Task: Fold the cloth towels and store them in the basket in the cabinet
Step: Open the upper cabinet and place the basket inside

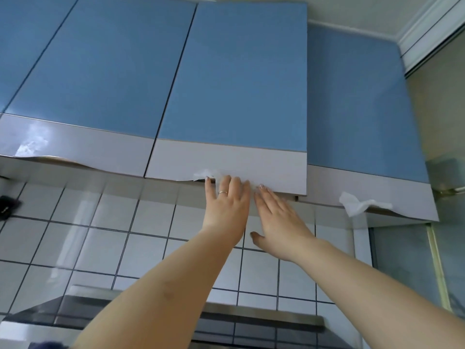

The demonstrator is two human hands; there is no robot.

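Range hood: a dark steel range hood (161, 316) lies nearest, at 6 o'clock, beneath both forearms.
Wall: white square wall tiles with dark grout (100, 243) fill the open room between hood and cabinets.
Left hand (226, 202): fingers straight and close together, tips hooked at the lower edge of the middle door; a ring on one finger.
Right hand (279, 217): flat, fingers straight, touching the same edge just beside the left hand, thumb spread downward.
Door: the blue cabinet door with a grey bottom band (234, 96) stands slightly proud of its neighbours, its right edge overlapping the next door.
Cloth: one white cloth scrap (203, 174) at the door's edge by the left fingertips; a second white cloth scrap (359, 204) hangs at 3 o'clock.
Doors counted: four blue fronts.
Basket and towels: not visible.
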